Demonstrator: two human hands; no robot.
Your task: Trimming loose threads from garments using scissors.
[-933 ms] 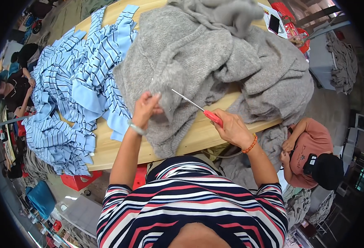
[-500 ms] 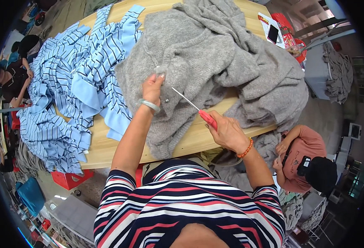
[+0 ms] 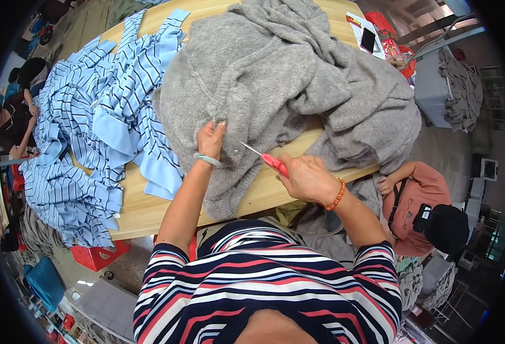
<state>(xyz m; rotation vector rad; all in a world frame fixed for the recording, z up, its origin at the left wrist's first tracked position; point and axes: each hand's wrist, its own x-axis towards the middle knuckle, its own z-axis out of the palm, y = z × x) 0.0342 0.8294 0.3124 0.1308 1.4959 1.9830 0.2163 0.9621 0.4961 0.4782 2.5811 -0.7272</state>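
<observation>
A grey knitted garment [image 3: 275, 86] lies spread on the wooden table [image 3: 143, 209]. My left hand [image 3: 211, 139] pinches its fabric near the front edge of the pile; a pale green bangle circles that wrist. In my right hand [image 3: 307, 179] is a pair of red-handled scissors [image 3: 264, 157], blades pointing left toward the left hand, tips close to the held fabric. An orange bead bracelet is on the right wrist.
Blue-and-white striped garments [image 3: 92, 132] are piled on the table's left. A person in a pink top and black cap [image 3: 424, 212] crouches at the right. Another person [image 3: 12, 123] sits at far left. Red stool [image 3: 97, 255] below the table; phone [image 3: 368, 39] and red bag at the far corner.
My left hand has pulled back toward me along the grey garment, still gripping fabric. The scissors in the right hand stay pointed at it.
</observation>
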